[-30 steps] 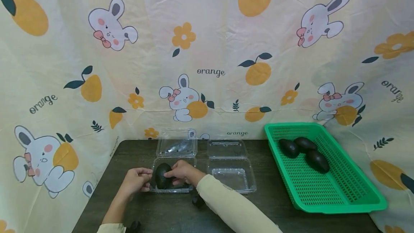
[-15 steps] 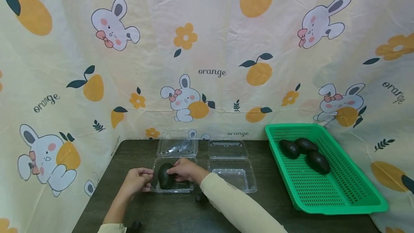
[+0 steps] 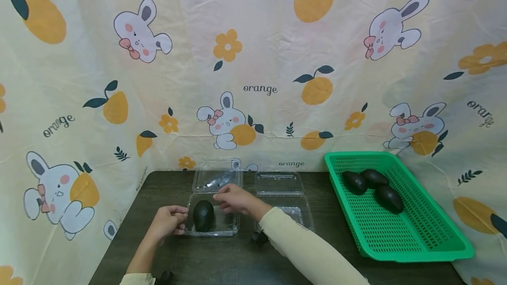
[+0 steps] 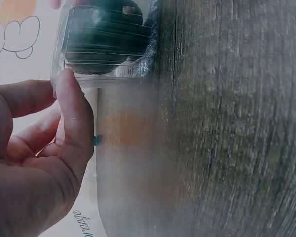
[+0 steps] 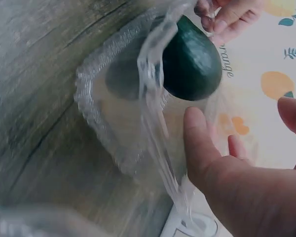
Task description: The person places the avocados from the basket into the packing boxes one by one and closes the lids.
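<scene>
A dark green avocado (image 3: 203, 216) lies in the left half of the clear plastic clamshell box (image 3: 226, 227), whose lid is folded back. My left hand (image 3: 168, 221) pinches the box's left rim between thumb and finger, which the left wrist view shows close up in front of the avocado (image 4: 106, 37). Over the right part of that box hovers my right hand (image 3: 237, 199), apart from the fruit and holding nothing. Its thumb and fingers are spread in the right wrist view, just short of the avocado (image 5: 192, 66).
A second clear clamshell box (image 3: 279, 183) stands opened to the right, partly behind the right forearm. Farther right, a green plastic basket (image 3: 429, 234) holds several avocados (image 3: 389, 198). A printed cloth (image 3: 273, 113) hangs behind the dark wooden table (image 3: 222, 261).
My right hand has let go of the avocado and drawn up and to the right. Just before, the avocado shifted slightly rightward in the box. The left hand keeps its hold on the rim.
</scene>
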Available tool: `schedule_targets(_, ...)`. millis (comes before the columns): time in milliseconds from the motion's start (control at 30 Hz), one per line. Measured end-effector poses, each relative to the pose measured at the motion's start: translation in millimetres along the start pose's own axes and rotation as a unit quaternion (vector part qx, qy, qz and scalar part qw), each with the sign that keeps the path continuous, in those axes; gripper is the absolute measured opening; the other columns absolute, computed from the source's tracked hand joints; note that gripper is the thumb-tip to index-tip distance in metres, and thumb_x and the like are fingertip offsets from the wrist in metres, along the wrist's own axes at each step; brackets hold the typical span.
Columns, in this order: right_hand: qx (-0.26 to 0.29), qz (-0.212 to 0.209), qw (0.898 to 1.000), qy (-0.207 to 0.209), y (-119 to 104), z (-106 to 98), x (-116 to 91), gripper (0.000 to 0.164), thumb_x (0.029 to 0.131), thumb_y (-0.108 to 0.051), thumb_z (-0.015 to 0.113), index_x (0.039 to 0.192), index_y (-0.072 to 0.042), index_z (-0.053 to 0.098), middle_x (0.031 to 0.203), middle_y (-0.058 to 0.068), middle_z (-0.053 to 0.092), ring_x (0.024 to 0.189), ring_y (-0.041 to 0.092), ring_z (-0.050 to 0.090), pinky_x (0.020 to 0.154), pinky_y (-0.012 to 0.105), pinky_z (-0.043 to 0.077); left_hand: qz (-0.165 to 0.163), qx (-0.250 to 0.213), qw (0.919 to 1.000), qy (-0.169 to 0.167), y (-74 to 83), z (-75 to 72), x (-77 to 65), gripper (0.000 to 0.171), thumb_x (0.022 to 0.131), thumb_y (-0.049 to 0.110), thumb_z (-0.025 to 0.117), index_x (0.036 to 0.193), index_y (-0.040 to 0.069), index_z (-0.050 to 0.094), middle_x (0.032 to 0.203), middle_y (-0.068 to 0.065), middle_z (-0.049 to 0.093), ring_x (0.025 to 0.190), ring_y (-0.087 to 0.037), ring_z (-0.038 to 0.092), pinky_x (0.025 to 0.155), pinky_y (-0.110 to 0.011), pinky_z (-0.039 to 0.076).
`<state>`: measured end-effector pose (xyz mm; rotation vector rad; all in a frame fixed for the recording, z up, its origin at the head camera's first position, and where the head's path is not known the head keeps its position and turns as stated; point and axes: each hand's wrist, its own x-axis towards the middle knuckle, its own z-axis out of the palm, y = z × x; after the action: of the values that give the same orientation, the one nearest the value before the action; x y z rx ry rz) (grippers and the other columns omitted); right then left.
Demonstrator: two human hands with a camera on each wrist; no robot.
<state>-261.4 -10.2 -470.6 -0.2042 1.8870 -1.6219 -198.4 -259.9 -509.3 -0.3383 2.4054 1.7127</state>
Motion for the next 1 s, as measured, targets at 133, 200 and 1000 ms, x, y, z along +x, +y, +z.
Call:
schedule_targets(133, 0.005, -0.015, 1.000, -0.006, -1.9, -12.6, -4.5, 0.039, 0.104, -0.024, 0.063, 0.133, 0.001, 0.053, 0.135, 0.023, 0.059, 0.123, 0.042, 0.063, 0.103, 0.052, 0.056, -0.003, 0.001, 1.0000, 0.001, 1.8, -0.1, -0.7, 0.024, 0.099, -0.001, 0.059, 0.118, -0.015, 0.064, 0.088, -0.014, 0.067, 0.066, -0.018, 0.064, 0.056, -0.033, 0.062)
schedule_targets(200, 0.011, -0.021, 1.000, -0.005, -4.0, -18.1, -7.7, 0.039, 0.104, -0.025, 0.062, 0.133, 0.000, 0.053, 0.137, 0.024, 0.058, 0.124, 0.042, 0.063, 0.103, 0.050, 0.056, -0.005, 0.001, 1.0000, 0.002, 3.1, 0.1, -1.0, 0.024, 0.099, -0.001, 0.059, 0.118, -0.015, 0.064, 0.088, -0.014, 0.068, 0.066, -0.018, 0.064, 0.056, -0.033, 0.062)
schedule_targets(1000, -0.052, -0.082, 0.994, 0.040, -6.5, -95.3, -82.9, 0.047, 0.107, -0.027, 0.058, 0.142, 0.001, 0.048, 0.139, 0.024, 0.057, 0.127, 0.042, 0.061, 0.100, 0.048, 0.058, 0.002, -0.011, 0.9999, 0.005, -1.4, 3.3, -2.0, 0.024, 0.100, 0.003, 0.064, 0.115, -0.014, 0.065, 0.085, -0.011, 0.065, 0.063, -0.016, 0.062, 0.052, -0.029, 0.059)
